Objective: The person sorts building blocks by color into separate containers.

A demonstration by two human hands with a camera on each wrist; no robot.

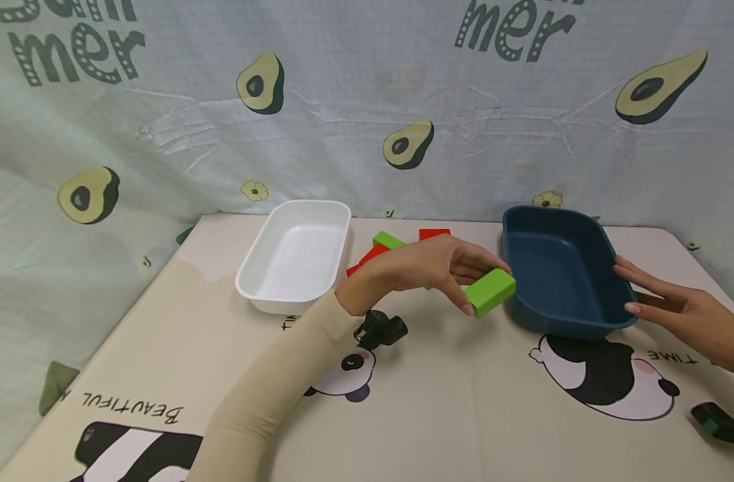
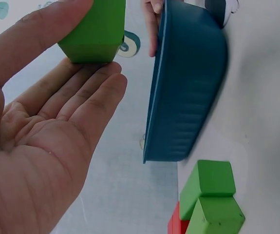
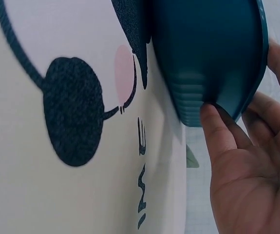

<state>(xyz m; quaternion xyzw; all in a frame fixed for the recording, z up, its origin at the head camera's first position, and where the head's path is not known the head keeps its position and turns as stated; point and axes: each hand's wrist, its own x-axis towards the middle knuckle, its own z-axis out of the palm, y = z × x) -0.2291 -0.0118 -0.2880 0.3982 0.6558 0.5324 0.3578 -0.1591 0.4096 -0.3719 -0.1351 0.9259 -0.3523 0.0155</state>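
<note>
My left hand (image 1: 442, 264) pinches a bright green block (image 1: 490, 292) between thumb and fingertips. It holds the block above the table, just left of a dark blue tray (image 1: 568, 328). In the left wrist view the block (image 2: 98, 31) is at the top, partly cut off by the frame. On the tray's right side, the fingers of my right hand (image 1: 683, 311) touch the rim and outer wall. The right wrist view has these fingers (image 3: 215, 129) spread and fairly straight against the blue wall (image 3: 203, 58).
Behind the left forearm lie red blocks (image 1: 374, 253) and a green block (image 1: 388, 239), partly hidden, with another red block (image 1: 433, 233) farther back. A white tray (image 1: 252, 298) stands left of them. Black devices (image 1: 380, 329) show near both wrists. A patterned curtain (image 1: 343, 161) hangs behind the table.
</note>
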